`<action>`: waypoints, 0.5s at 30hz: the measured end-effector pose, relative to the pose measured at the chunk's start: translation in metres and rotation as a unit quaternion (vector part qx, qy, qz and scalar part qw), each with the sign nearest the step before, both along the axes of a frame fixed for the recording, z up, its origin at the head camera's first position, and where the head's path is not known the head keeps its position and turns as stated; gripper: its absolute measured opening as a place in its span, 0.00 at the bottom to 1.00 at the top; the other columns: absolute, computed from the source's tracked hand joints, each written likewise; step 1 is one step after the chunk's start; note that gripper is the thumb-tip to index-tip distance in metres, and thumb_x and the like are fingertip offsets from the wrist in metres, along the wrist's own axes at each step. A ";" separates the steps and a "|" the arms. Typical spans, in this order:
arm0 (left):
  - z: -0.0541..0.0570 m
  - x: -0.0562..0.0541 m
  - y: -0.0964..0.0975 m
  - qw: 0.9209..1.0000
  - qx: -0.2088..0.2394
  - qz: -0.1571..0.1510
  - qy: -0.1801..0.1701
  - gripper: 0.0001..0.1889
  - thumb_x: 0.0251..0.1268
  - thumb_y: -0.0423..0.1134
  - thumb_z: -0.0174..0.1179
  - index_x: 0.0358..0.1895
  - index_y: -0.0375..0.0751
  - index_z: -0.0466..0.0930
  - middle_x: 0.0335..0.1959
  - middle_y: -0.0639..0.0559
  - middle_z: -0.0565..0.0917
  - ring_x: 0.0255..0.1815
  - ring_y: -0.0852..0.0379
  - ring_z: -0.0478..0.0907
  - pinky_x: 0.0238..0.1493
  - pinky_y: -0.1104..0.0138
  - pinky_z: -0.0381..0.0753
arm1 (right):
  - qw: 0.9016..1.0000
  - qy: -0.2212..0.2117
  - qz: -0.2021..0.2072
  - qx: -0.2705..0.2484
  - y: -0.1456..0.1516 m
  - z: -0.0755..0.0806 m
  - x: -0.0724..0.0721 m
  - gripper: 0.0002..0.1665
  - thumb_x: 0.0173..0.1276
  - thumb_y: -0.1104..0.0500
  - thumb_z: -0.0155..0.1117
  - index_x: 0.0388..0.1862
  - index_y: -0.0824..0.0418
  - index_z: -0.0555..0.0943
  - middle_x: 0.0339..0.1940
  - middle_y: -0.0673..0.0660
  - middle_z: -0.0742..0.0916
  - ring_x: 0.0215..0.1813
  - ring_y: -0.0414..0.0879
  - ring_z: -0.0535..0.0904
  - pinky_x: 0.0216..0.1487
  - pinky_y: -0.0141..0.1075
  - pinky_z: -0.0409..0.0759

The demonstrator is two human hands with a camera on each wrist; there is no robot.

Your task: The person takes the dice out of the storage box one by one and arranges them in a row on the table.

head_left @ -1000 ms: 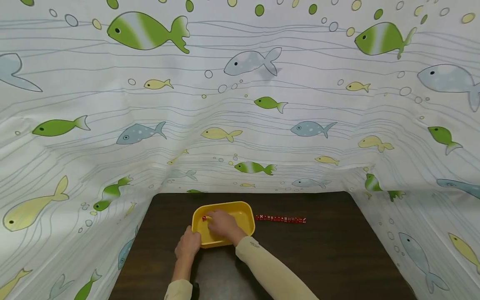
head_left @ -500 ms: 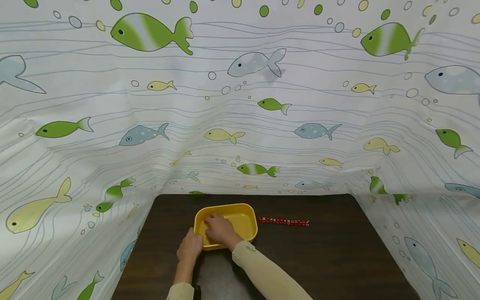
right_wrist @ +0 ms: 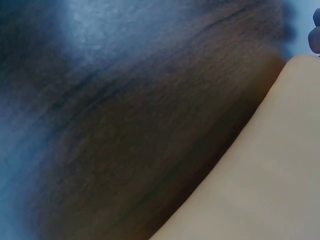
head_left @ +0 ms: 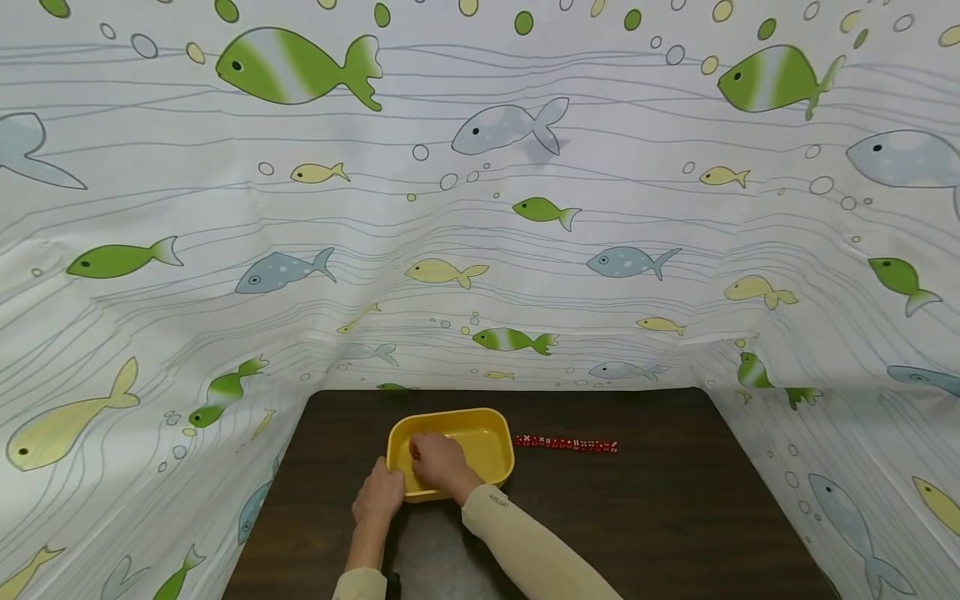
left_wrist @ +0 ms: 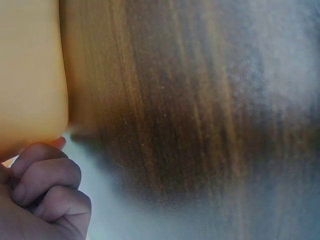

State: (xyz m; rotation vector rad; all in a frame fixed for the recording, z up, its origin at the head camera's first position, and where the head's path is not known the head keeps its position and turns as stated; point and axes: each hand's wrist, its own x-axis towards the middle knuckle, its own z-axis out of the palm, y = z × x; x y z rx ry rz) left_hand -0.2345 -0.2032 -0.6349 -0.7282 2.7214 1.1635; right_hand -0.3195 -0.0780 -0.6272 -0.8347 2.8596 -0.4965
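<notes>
A yellow plastic tray [head_left: 480, 450] stands on the dark table in the head view. My left hand [head_left: 378, 493] grips its near left corner; in the left wrist view that hand's curled fingers [left_wrist: 52, 175] are at the corner of the tray wall [left_wrist: 30, 70]. Inside the tray, toward its left end, my right hand [head_left: 438, 462] pinches a red die [head_left: 415, 451], mostly hidden by the fingers. The right wrist view has only the outer tray wall [right_wrist: 260, 175] and a bit of the left hand's fingers [right_wrist: 315, 39] at the edge.
A straight row of several red dice [head_left: 566, 443] with white pips lies just right of the tray. The dark wood-grain table [head_left: 637, 508] extends to the right and front. Behind and at both sides hangs a white cloth [head_left: 645, 208] printed with fish.
One second ago the red die showed at the tray's left end beside my right fingers. Those fingers have since closed round it. My left hand keeps its hold; the view has shifted slightly.
</notes>
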 end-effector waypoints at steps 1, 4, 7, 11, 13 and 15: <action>0.000 0.000 0.000 1.000 0.002 0.000 0.000 0.26 0.73 0.44 0.42 0.67 0.31 0.70 0.38 0.40 0.78 0.34 0.44 0.73 0.37 0.52 0.69 | 1.000 0.001 -0.001 0.003 0.000 -0.001 0.001 0.04 0.75 0.53 0.66 0.45 0.49 0.84 0.33 0.45 0.83 0.34 0.40 0.75 0.45 0.38 0.80; -0.001 0.001 0.000 1.000 0.002 0.001 0.000 0.26 0.73 0.44 0.42 0.67 0.31 0.70 0.39 0.39 0.78 0.34 0.44 0.73 0.37 0.51 0.70 | 1.000 0.009 -0.002 0.010 0.001 -0.002 0.002 0.02 0.76 0.53 0.65 0.43 0.49 0.83 0.31 0.45 0.81 0.32 0.40 0.73 0.42 0.38 0.78; -0.001 0.001 0.000 1.000 0.000 0.003 -0.002 0.27 0.73 0.43 0.42 0.68 0.31 0.70 0.40 0.39 0.79 0.35 0.43 0.74 0.38 0.51 0.70 | 1.000 0.013 -0.003 0.019 0.001 0.000 0.002 0.03 0.77 0.53 0.66 0.42 0.49 0.82 0.30 0.44 0.82 0.31 0.40 0.73 0.44 0.40 0.79; 0.000 0.001 0.000 1.000 0.001 0.005 -0.001 0.27 0.73 0.43 0.41 0.68 0.30 0.70 0.40 0.39 0.79 0.35 0.44 0.73 0.38 0.51 0.70 | 1.000 0.010 -0.004 0.019 0.002 0.003 0.003 0.04 0.75 0.52 0.67 0.41 0.49 0.83 0.29 0.44 0.82 0.31 0.40 0.74 0.48 0.42 0.79; 0.000 0.001 0.000 1.000 0.003 0.006 0.002 0.26 0.73 0.43 0.42 0.66 0.31 0.70 0.39 0.39 0.78 0.34 0.44 0.73 0.38 0.52 0.69 | 1.000 0.004 -0.005 0.015 0.003 0.003 0.003 0.04 0.75 0.52 0.67 0.40 0.49 0.83 0.29 0.44 0.82 0.31 0.40 0.74 0.49 0.42 0.80; 0.000 0.001 0.000 1.000 0.005 0.006 0.002 0.26 0.73 0.43 0.42 0.66 0.31 0.71 0.38 0.40 0.78 0.34 0.44 0.73 0.37 0.52 0.68 | 1.000 -0.002 -0.007 0.009 0.003 0.004 0.002 0.04 0.76 0.51 0.67 0.41 0.49 0.84 0.29 0.44 0.83 0.31 0.40 0.74 0.50 0.42 0.80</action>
